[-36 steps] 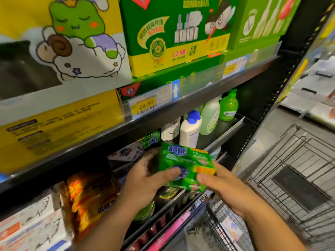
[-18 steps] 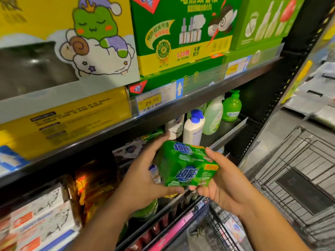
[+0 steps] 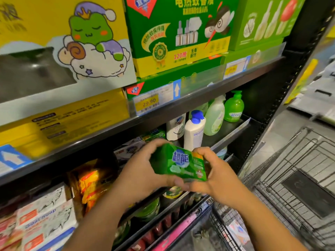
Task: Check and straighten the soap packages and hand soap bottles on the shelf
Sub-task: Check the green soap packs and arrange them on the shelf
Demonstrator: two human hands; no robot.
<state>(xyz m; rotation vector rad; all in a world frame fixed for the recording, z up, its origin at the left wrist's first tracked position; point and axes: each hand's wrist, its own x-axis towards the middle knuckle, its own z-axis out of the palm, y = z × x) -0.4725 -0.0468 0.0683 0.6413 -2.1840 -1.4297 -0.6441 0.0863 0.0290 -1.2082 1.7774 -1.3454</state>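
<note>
green soap package (image 3: pixel 179 163) gripped between both hands' fingers (image 3: pixel 157 142), clear of shelf edge (image 3: pixel 230 134).

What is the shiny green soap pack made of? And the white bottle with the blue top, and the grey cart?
The green soap package looks wrapped in thin glossy plastic film: it shines, with soft edges. The white bottle with the blue cap looks like smooth opaque plastic with a soft sheen. The grey wire cart is probably metal: thin stiff rods in a grid.
</note>
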